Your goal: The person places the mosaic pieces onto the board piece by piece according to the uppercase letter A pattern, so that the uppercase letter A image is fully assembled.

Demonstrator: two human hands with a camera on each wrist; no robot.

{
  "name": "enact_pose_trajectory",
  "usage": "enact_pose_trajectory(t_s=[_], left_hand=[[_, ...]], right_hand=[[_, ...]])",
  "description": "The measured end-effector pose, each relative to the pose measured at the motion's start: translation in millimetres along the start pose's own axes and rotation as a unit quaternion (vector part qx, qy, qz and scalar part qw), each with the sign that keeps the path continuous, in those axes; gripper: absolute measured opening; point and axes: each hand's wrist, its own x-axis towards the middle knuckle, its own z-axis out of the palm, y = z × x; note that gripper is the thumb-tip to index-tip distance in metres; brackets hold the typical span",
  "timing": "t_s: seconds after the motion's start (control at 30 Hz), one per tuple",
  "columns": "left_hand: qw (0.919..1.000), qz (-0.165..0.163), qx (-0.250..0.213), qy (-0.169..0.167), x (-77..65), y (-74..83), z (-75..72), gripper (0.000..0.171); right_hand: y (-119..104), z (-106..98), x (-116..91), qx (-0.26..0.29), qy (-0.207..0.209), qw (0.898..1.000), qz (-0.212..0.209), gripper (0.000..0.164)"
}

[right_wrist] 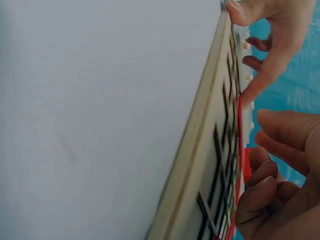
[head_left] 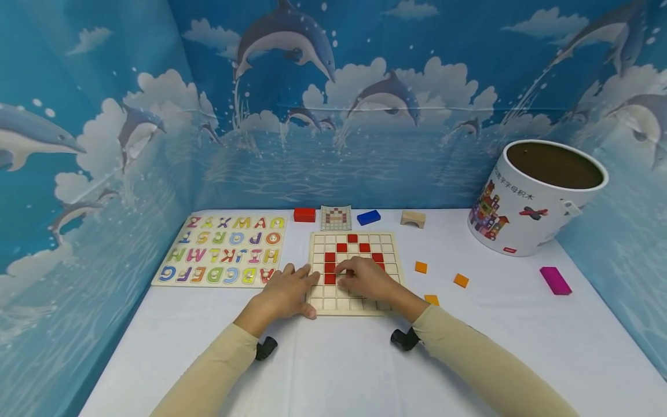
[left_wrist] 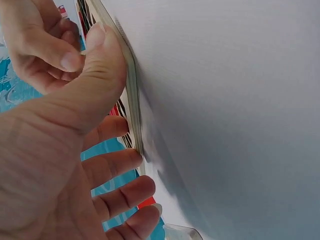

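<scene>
A wooden grid board lies on the table with several red square tiles in its cells, forming a peaked outline. My left hand rests at the board's left edge, thumb near the front corner and fingers spread. In the left wrist view, its thumb lies along the board's side. My right hand is over the board's middle, fingers loosely bent, fingertips right beside the left column of red tiles. In the right wrist view, thumb and forefinger stand slightly apart, with no tile visible between them.
An alphabet board lies left. Behind the grid stand a red block, a printed pattern card, a blue block and a wooden arch. Orange tiles, a magenta block and a white bucket are right.
</scene>
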Motion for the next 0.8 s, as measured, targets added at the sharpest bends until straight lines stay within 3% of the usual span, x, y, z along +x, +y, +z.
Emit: enact_pose_trajectory(t_s=[0.1,0.23,0.53,0.8], left_hand=[[1.0,-0.002,-0.003,-0.001,-0.3,0.1,-0.4,0.094],[1.0,0.0,-0.006,0.0,-0.8,0.6,-0.6,0.094],[1.0,0.005,0.004,0.007,-0.2,1.9,-1.5,0.093],[0.9998,0.012,0.005,0.014,-1.4,3.1,1.6,0.094]], right_hand=[[3,-11,-8,0.01,0.006,1.0,-0.019,0.025],[11,-33,-22,0.034,0.02,0.999,-0.006,0.029],[60,-92,-58,0.059,0.065,0.99,0.108,0.044],[100,-111,-77,0.069,0.073,0.981,0.166,0.053]])
